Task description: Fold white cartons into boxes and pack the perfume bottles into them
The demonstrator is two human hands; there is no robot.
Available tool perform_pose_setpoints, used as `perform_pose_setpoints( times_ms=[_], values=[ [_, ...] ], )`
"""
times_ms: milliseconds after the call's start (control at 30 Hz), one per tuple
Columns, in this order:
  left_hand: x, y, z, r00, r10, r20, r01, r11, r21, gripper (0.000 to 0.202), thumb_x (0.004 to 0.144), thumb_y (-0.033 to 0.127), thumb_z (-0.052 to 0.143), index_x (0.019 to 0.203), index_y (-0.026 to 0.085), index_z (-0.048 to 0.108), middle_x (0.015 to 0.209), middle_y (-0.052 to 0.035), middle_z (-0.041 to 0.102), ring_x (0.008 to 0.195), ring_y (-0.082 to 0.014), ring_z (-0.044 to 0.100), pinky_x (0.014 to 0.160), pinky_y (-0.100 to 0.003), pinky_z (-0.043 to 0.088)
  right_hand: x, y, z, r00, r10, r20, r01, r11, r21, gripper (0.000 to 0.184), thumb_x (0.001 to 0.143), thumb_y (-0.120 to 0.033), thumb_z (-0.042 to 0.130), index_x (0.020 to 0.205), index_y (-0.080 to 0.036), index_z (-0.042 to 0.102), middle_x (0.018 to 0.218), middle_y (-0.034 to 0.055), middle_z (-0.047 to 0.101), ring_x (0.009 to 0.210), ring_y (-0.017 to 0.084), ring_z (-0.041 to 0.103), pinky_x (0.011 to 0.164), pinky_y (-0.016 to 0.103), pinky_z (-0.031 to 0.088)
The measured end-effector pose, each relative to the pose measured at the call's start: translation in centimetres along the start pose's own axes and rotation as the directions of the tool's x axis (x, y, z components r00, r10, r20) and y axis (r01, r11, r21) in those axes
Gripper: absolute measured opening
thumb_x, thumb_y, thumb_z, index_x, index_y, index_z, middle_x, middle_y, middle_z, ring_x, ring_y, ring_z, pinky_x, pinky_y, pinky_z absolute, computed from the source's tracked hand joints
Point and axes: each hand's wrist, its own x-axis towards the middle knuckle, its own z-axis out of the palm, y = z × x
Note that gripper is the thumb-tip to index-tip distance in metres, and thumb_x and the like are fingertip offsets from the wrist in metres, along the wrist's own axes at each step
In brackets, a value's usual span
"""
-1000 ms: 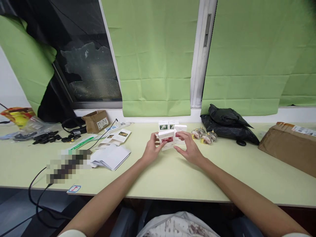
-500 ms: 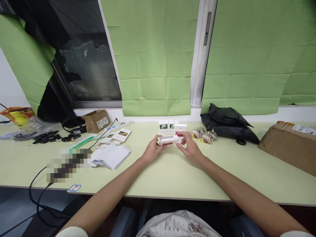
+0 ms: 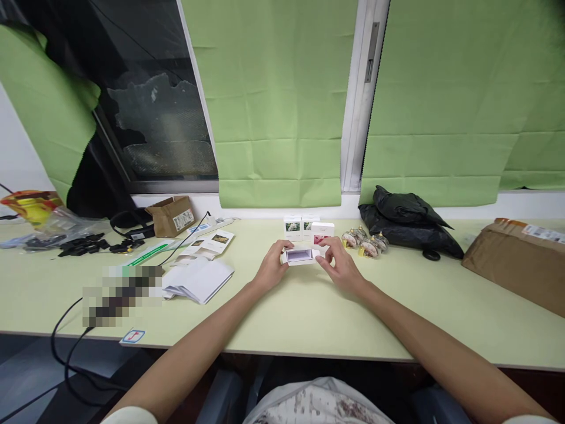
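Note:
A small white box [image 3: 299,255] is held between both hands just above the pale green table [image 3: 309,312], its end turned toward me. My left hand [image 3: 272,270] pinches its left side with thumb and fingers. My right hand [image 3: 339,268] grips its right side. Right behind it stand three more small white boxes [image 3: 308,228], one with a red picture [image 3: 322,233]. A cluster of small glass bottles [image 3: 365,244] lies to their right.
Folded white leaflets [image 3: 198,278] and printed cards lie left of my hands, with a small cardboard box [image 3: 172,216], black cables and clutter further left. A black plastic bag [image 3: 406,222] sits by the window. A brown parcel [image 3: 516,259] rests at the right.
The box stood upright with its pictured face toward me, then was tipped over flat; now its end faces me. Both hands stayed on it, close to the table.

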Motion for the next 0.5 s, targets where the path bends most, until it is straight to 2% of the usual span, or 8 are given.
perform_pose_setpoints(
  times_ms=[300,500],
  values=[
    [0.1,0.3,0.3,0.995,-0.083,-0.058,0.078,0.994,-0.083,0.028,0.094,0.028,0.063,0.119,0.025,0.051,0.123,-0.0065,0.065,0.115,-0.0226,0.063,0.101,-0.037,0.049,0.1,-0.2,-0.2,1.000,-0.028,0.014,0.028,1.000,0.007,0.028,0.106,-0.039,0.050,0.131,-0.028,0.051,0.134,0.0102,0.054,0.073,0.016,0.062,0.075,0.038,0.056],
    [0.3,-1.0,0.7,0.975,-0.205,-0.089,0.195,0.975,-0.110,0.043,0.095,0.038,0.066,0.129,0.025,0.044,0.124,-0.0070,0.065,0.104,-0.0212,0.067,0.090,-0.036,0.053,0.1,-0.2,-0.2,1.000,-0.020,0.011,0.020,1.000,-0.008,0.027,0.106,-0.038,0.050,0.130,-0.028,0.050,0.132,0.0098,0.057,0.073,0.016,0.063,0.076,0.037,0.056]
  ],
)
